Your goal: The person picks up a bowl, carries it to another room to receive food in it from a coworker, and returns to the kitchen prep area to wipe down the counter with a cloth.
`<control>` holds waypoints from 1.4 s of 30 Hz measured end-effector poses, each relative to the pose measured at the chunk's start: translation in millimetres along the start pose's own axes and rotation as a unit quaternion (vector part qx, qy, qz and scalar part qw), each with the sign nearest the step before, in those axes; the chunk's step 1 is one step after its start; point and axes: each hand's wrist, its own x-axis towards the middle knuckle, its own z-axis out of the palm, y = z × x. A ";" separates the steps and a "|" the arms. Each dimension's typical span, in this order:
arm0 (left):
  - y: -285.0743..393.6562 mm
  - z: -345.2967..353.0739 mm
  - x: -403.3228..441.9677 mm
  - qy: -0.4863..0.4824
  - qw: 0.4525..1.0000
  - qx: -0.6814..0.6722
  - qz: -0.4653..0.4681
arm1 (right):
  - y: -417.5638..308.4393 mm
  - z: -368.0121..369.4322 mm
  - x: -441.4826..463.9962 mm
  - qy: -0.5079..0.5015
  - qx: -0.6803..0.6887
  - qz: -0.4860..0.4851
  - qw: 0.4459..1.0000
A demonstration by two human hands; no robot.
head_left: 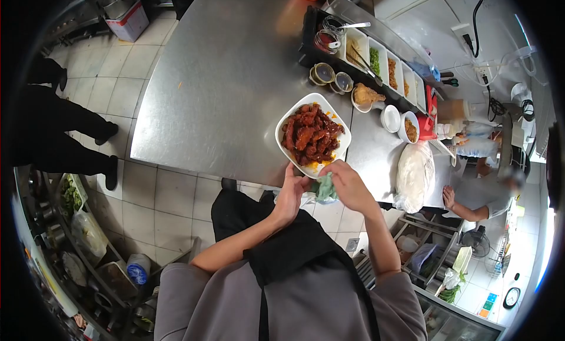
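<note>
A white square bowl (318,99) full of glossy dark-red sauced meat pieces (306,135) sits near the close edge of the steel table. My left hand (288,198) grips the bowl's near rim, with the fingers partly hidden below it. A green cloth (326,189) is pinched in my right hand (348,185), up against the bowl's near right corner. Orange-yellow bits and sauce show along the inside of the bowl, close to the cloth.
Behind the bowl stand dark sauce cups (322,74), a bowl of fried food (368,95) and a topping rack (376,57) with tongs. A plastic bag (415,176) lies at right. One person (479,197) stands at the right; dark-trousered legs (65,126) show at left.
</note>
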 end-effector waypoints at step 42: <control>16.1 13.6 -10.9 0.042 0.994 -0.043 -0.095 | -22.7 19.8 7.7 0.032 -0.404 -0.074 0.911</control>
